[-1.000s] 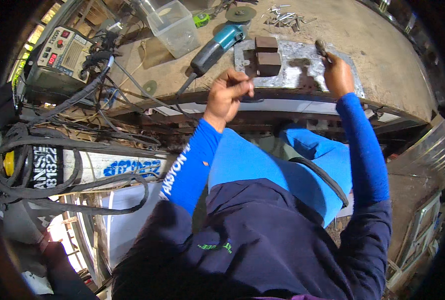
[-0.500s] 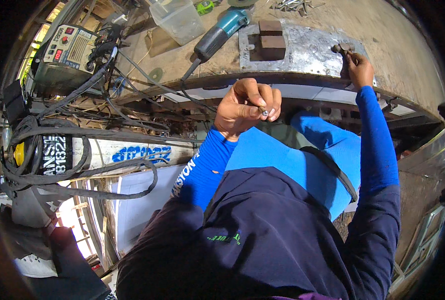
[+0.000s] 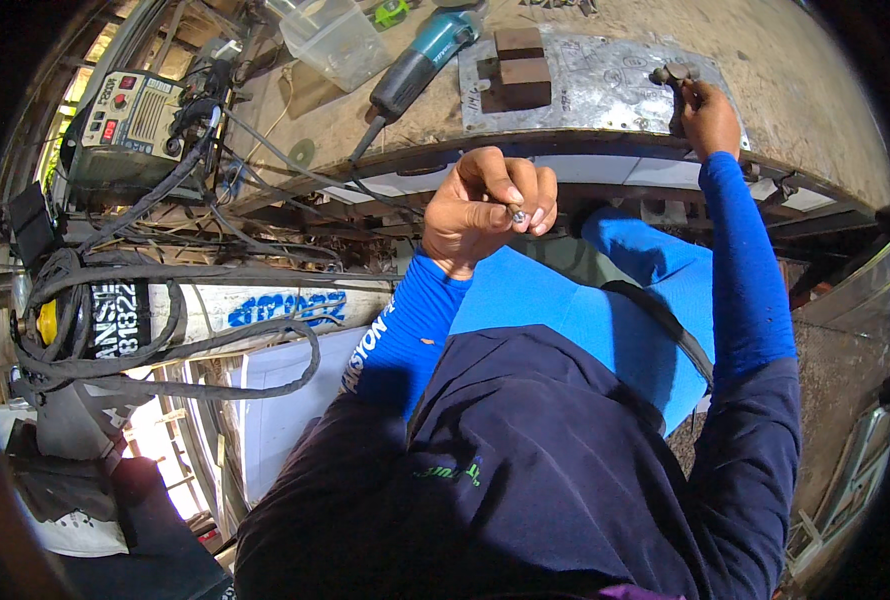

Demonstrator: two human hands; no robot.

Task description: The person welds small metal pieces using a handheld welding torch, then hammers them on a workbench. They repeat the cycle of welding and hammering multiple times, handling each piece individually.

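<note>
My left hand (image 3: 487, 207) is raised in front of my body, just off the bench's front edge. Its thumb and fingertips pinch a small shiny metal piece (image 3: 518, 216), too small to tell its kind. Over on the right, my right hand (image 3: 712, 122) reaches onto a flat metal plate (image 3: 590, 110) with handwritten marks on it. The thumb and forefinger close on a small dark metal piece (image 3: 683, 73) near the plate's right end; its exact shape is partly hidden. Two brown rectangular blocks (image 3: 523, 82) rest on the left part of the plate.
A teal and black angle grinder (image 3: 425, 65) lies left of the plate, beside a clear plastic box (image 3: 335, 45). Further left stands a welding machine (image 3: 130, 120), its thick cables (image 3: 165, 370) looped over a white gas cylinder (image 3: 275, 305). The wooden bench (image 3: 785, 100) curves across the top.
The bench and its contents sit slightly higher and further left in view. Both hands keep nearly the same pose, and the piece in my left fingers looks slightly turned.
</note>
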